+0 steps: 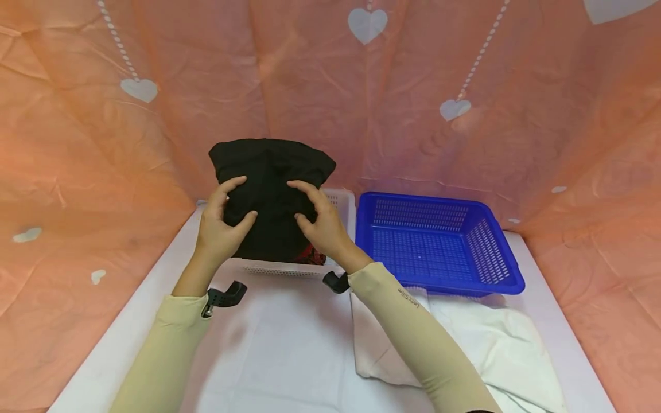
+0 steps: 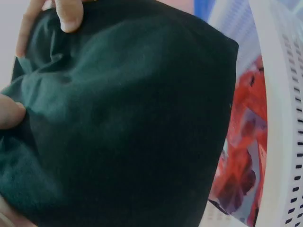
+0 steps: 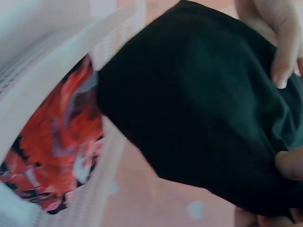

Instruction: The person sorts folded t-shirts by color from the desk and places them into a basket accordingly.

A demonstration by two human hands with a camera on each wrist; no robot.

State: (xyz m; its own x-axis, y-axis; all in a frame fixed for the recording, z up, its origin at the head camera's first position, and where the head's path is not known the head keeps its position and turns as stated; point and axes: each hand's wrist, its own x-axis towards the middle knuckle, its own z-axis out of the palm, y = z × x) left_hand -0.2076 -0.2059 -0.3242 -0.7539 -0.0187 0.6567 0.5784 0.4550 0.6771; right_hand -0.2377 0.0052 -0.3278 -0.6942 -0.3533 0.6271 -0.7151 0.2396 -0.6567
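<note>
A folded black cloth [image 1: 265, 201] is held up over the white basket [image 1: 294, 271]. My left hand [image 1: 217, 226] grips its left side and my right hand [image 1: 327, 226] its right side, with thumb and fingertips lying on the near face. In the left wrist view the cloth [image 2: 137, 113] fills most of the picture. Red and black patterned pieces [image 3: 61, 137] lie inside the basket in the right wrist view, partly hidden by the cloth. Whether the black cloth touches them cannot be told.
A blue basket [image 1: 418, 246] stands right of the white one. In front of it lie a folded pale pink cloth [image 1: 379, 350] and a white cloth [image 1: 496, 338], partly under my right forearm. Orange-pink sheeting [image 1: 310, 86] with hearts hangs behind the white table [image 1: 279, 350].
</note>
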